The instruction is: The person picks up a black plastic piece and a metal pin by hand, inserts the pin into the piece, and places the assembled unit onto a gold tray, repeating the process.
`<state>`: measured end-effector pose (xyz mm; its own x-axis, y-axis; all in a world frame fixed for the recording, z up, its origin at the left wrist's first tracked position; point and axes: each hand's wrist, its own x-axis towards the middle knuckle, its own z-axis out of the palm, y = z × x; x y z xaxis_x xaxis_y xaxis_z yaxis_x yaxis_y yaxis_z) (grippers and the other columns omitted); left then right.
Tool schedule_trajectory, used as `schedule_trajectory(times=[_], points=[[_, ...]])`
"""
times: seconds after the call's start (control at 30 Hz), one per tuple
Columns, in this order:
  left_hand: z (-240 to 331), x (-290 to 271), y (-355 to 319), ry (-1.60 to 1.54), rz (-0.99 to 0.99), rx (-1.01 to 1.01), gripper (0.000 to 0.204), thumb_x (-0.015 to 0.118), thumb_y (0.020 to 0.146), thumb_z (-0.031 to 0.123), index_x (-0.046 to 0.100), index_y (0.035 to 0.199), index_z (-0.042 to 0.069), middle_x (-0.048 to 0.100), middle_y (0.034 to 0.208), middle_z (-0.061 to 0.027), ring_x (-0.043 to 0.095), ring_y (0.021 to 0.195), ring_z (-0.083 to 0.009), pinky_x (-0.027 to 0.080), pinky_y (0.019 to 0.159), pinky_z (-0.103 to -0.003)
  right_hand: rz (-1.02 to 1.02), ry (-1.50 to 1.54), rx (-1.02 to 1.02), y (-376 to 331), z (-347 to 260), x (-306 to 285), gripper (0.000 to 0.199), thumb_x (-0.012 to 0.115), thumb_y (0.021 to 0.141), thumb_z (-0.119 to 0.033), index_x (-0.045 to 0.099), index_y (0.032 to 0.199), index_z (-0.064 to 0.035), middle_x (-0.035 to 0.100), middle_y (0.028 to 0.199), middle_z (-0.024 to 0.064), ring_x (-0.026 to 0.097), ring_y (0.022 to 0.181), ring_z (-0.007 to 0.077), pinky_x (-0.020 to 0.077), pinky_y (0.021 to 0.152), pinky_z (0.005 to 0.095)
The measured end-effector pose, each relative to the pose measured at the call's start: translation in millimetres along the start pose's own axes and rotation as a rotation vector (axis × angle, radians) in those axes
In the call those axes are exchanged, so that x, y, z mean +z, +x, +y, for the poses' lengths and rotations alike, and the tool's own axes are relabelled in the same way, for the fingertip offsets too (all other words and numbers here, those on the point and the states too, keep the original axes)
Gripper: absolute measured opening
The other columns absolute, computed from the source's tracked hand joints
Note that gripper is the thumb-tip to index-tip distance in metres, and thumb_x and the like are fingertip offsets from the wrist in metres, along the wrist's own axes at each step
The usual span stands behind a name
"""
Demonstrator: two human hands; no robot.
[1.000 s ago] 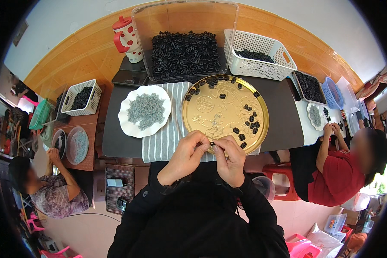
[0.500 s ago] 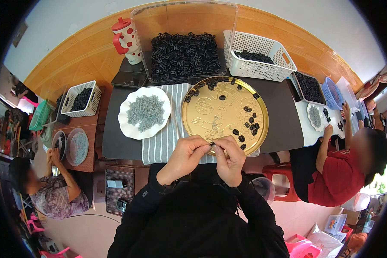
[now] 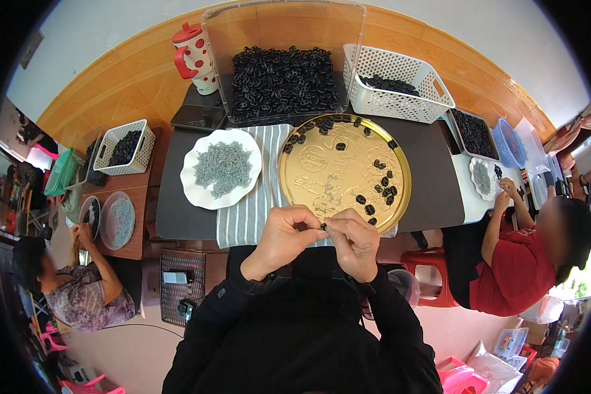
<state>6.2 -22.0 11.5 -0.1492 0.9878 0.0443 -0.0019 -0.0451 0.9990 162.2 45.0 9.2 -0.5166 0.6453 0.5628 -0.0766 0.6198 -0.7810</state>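
Observation:
Over the near rim of a round gold tray, my two hands meet at the fingertips. A small black plastic part shows between them, mostly covered by fingers. My left hand pinches it from the left with thumb and forefinger. From the other side, my right hand is closed with its fingertips against the same part; any smaller piece there is too small to make out. Several oval black parts lie on the tray, mainly along its right side and far rim. Left of it, a white wavy-edged plate holds a heap of thin grey pieces.
A clear bin of black parts and a white perforated basket stand behind the tray. A dotted tumbler and a dark flat device are at the back left. A striped cloth lies underneath. Co-workers sit on both sides.
My right hand has shifted slightly right and turned, its fingers now bunched closer at the black part. My left hand stays nearly in place. The right co-worker's hands have come closer together.

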Motion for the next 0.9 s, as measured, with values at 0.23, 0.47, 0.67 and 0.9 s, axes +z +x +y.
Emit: schedule_trajectory(times=[0.23,0.47,0.67,0.9], points=[[1,8,-3,-0.352,0.04,-0.124,0.016,0.068,0.079,-0.007,0.067,0.095,-0.004,0.064,0.086,-0.0055,0.06,0.077,-0.0103,0.05,0.073,-0.024,0.196,0.243,0.273,-10,9,12,0.018,0.055,0.086,0.008,0.061,0.103,0.0045,0.058,0.086,0.0034,0.055,0.078,0.0077,0.0448,0.062,0.0209],[-14,26,-2,-0.455,0.187,0.092,0.014,0.064,0.082,-0.007,0.067,0.095,-0.004,0.064,0.086,-0.007,0.062,0.078,-0.0125,0.051,0.073,-0.025,0.368,0.355,0.388,-16,0,30,0.016,0.056,0.088,0.006,0.06,0.103,0.0047,0.06,0.089,0.0054,0.056,0.072,0.008,0.0464,0.066,0.0198],[-19,26,-3,-0.381,0.28,0.085,0.008,0.06,0.088,-0.001,0.063,0.095,-0.003,0.059,0.088,-0.0036,0.059,0.074,-0.0094,0.049,0.065,-0.023,0.349,0.265,0.316,-20,-5,35,0.016,0.055,0.087,0.008,0.061,0.102,0.0048,0.064,0.09,0.009,0.06,0.07,0.0105,0.0482,0.064,0.0212],[-17,2,-3,-0.401,0.22,-0.017,0.008,0.058,0.089,0.001,0.06,0.095,-0.004,0.067,0.084,-0.0103,0.061,0.07,-0.0099,0.047,0.059,-0.022,0.178,-0.338,0.239,11,25,-55,0.012,0.062,0.076,0.002,0.063,0.088,0.0012,0.06,0.085,0.0143,0.061,0.075,0.0274,0.0474,0.063,0.0318]])
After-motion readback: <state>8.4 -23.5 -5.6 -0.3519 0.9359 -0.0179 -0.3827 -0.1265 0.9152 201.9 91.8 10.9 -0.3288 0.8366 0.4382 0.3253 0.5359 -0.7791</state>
